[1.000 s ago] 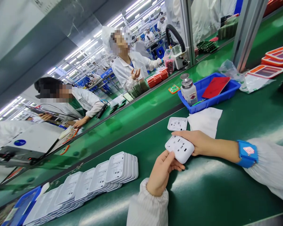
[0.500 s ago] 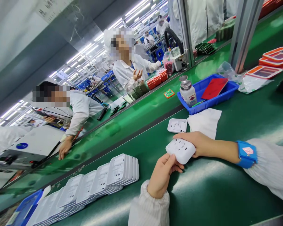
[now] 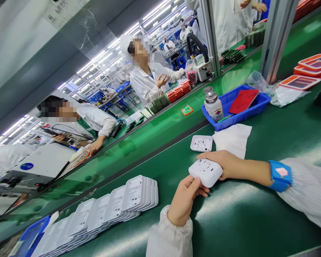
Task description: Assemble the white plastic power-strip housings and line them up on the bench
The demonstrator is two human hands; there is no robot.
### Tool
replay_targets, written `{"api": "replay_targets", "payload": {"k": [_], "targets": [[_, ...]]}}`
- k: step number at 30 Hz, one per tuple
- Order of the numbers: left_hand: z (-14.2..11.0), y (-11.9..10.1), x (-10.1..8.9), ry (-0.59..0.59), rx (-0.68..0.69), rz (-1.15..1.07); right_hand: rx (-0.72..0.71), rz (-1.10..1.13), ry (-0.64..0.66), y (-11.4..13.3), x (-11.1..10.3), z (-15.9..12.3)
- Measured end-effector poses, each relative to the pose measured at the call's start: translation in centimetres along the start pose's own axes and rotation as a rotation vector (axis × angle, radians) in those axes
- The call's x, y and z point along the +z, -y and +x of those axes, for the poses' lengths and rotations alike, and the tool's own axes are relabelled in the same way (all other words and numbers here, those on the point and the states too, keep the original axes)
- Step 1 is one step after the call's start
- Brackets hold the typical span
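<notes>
A white plastic housing [image 3: 206, 172] with small slots in its face is held between both hands above the green bench. My left hand [image 3: 186, 198] pinches its lower left edge, thumb on the near side. My right hand [image 3: 220, 163] wraps the far right side, and a blue wristband [image 3: 280, 175] sits on that wrist. Just beyond lies another white housing [image 3: 201, 143], flat on the bench beside a white cloth [image 3: 233, 140]. Overlapping white housings [image 3: 135, 192] stand in a long row to the left.
A blue tray [image 3: 237, 107] holds a white dispenser bottle [image 3: 213, 107] and a red card [image 3: 243, 101]. Orange-rimmed frames [image 3: 299, 81] lie at the right. Past the bench edge, a green circuit board [image 3: 187, 110] sits on the belt. Co-workers in white coats [image 3: 147, 80] are across it.
Both my hands keep their hold on the housing, almost unmoved. The circuit board has shifted slightly left along the belt. Across it, a co-worker's arm has drawn back and now touches an orange-edged piece.
</notes>
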State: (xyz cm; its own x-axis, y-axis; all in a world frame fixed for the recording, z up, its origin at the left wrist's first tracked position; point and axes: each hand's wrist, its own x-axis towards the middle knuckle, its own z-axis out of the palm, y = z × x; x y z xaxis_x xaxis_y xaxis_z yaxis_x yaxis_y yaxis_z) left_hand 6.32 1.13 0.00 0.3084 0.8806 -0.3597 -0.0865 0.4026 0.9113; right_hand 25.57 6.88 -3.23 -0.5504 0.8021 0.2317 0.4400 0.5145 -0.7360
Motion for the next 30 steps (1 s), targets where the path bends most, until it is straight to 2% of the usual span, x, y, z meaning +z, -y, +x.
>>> {"api": "replay_targets", "payload": {"k": [5, 14, 20, 24, 30], "targets": [[0.06, 0.12, -0.02, 0.002, 0.018, -0.036, -0.028, 0.068, -0.021, -0.13, 0.03, 0.12], [0.53, -0.03, 0.11, -0.060, 0.004, -0.145, -0.064, 0.398, 0.001, -0.76, -0.08, 0.35], [0.29, 0.01, -0.18, -0.011, 0.024, -0.089, 0.012, 0.615, 0.051, -0.81, -0.21, 0.47], [0.21, 0.10, -0.32, 0.000, 0.025, -0.067, 0.050, 0.648, 0.055, -0.80, -0.24, 0.53], [0.09, -0.02, -0.10, -0.004, 0.023, -0.072, 0.035, 0.623, 0.037, -0.56, -0.31, 0.39]]}}
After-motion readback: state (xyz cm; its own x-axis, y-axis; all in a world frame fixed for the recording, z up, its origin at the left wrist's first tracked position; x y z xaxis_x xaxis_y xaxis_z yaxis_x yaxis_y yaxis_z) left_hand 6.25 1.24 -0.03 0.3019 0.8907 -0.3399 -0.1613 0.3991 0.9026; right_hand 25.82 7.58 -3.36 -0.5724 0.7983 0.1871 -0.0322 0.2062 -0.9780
